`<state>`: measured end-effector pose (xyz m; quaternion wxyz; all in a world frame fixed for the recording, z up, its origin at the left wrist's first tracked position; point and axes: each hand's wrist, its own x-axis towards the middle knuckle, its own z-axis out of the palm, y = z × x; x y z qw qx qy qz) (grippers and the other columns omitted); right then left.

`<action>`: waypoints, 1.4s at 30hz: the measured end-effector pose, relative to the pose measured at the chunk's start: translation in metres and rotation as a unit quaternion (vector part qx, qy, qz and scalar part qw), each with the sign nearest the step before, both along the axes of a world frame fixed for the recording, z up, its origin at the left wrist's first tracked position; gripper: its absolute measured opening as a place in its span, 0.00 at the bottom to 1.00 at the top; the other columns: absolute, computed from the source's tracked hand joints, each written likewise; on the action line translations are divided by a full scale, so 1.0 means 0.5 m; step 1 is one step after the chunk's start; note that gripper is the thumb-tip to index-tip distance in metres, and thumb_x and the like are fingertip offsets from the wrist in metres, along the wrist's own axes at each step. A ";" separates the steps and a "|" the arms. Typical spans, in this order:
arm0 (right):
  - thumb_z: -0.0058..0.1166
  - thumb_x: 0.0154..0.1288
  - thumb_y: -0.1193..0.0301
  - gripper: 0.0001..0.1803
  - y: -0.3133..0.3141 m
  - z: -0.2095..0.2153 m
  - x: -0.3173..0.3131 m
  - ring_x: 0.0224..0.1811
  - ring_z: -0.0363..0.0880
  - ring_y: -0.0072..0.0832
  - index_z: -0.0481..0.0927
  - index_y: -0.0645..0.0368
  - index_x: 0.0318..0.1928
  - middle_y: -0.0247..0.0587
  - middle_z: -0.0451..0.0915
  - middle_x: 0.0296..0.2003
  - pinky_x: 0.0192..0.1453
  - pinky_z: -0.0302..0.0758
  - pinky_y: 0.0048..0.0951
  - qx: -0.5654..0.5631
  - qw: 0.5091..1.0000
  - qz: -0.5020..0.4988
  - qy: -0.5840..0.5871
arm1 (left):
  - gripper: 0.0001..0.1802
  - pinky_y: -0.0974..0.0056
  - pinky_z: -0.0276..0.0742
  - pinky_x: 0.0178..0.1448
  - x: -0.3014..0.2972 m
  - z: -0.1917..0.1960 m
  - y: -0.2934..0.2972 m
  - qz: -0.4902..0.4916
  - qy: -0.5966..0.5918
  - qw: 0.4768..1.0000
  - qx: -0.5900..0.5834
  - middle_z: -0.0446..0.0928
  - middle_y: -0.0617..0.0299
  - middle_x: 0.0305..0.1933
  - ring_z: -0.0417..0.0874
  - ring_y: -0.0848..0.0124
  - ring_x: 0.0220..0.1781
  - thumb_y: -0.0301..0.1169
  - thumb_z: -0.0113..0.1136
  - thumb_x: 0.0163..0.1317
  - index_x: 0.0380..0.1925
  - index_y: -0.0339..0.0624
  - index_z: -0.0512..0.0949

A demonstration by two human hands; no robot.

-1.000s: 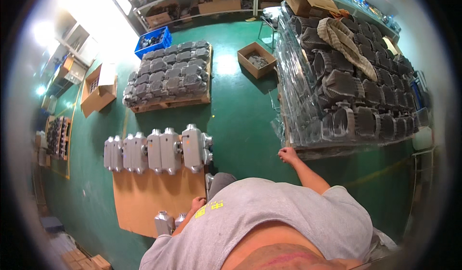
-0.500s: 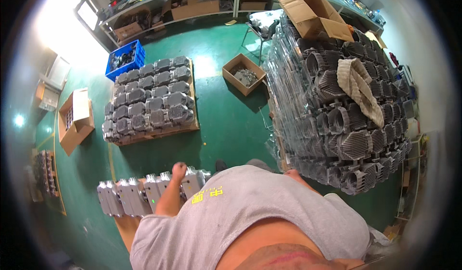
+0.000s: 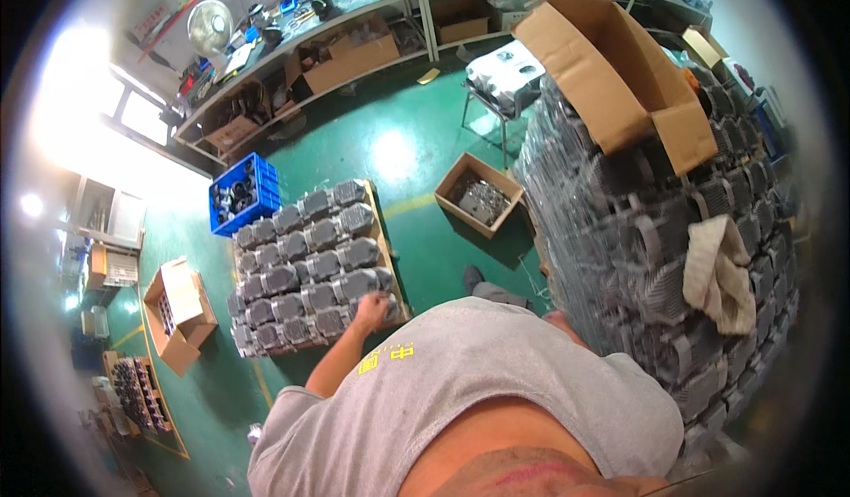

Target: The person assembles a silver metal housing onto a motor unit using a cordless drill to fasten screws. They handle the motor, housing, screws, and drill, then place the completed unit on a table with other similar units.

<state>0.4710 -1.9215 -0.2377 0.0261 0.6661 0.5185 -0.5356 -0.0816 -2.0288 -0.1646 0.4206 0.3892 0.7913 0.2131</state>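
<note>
Glossy green floor (image 3: 345,147) carries a wooden pallet (image 3: 390,258) packed with rows of grey metal housings (image 3: 305,267); left of that pallet sits an open brown cardboard box (image 3: 186,298), and at the pallet's far left corner a blue plastic crate (image 3: 257,218) of dark parts (image 3: 237,191). Over the pallet's near right corner is the left hand (image 3: 375,308), fingers curled; blur hides whether it touches or grips a housing. Right of the pallet stands a brown cardboard carton (image 3: 460,216) of small metal pieces (image 3: 487,199). Farther right of the pallet, the right hand (image 3: 560,324) is mostly hidden by the grey shirt (image 3: 478,346); its opening and hold cannot be told. Farthest right of the pallet rises a stack of dark grey finned castings (image 3: 646,249) partly wrapped in clear film (image 3: 544,165), with a beige cloth (image 3: 722,275) on it.
</note>
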 end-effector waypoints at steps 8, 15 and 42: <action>0.57 0.61 0.68 0.09 0.656 0.098 -0.255 0.23 0.78 0.22 0.83 0.60 0.37 0.34 0.81 0.26 0.25 0.75 0.26 0.082 0.975 -0.165 0.120 | 0.18 0.61 0.82 0.48 -0.183 -0.096 0.131 -0.042 0.058 0.985 -0.156 0.88 0.53 0.37 0.89 0.64 0.39 0.38 0.61 0.57 0.44 0.40 0.87; 0.58 0.60 0.68 0.08 0.899 0.049 -0.493 0.25 0.78 0.22 0.83 0.61 0.34 0.33 0.81 0.27 0.27 0.76 0.26 0.110 0.978 -0.170 0.042 | 0.21 0.60 0.81 0.48 -0.514 -0.297 0.410 -0.131 -0.018 0.984 -0.121 0.87 0.53 0.42 0.87 0.67 0.44 0.39 0.66 0.57 0.47 0.40 0.85; 0.67 0.51 0.61 0.26 1.674 -0.011 -0.766 0.48 0.85 0.42 0.84 0.64 0.48 0.53 0.86 0.44 0.54 0.80 0.40 0.267 0.903 -0.309 -0.133 | 0.12 0.62 0.80 0.43 -0.959 -0.129 1.229 -0.102 -0.089 0.983 -0.120 0.84 0.57 0.36 0.84 0.68 0.36 0.34 0.62 0.65 0.41 0.37 0.84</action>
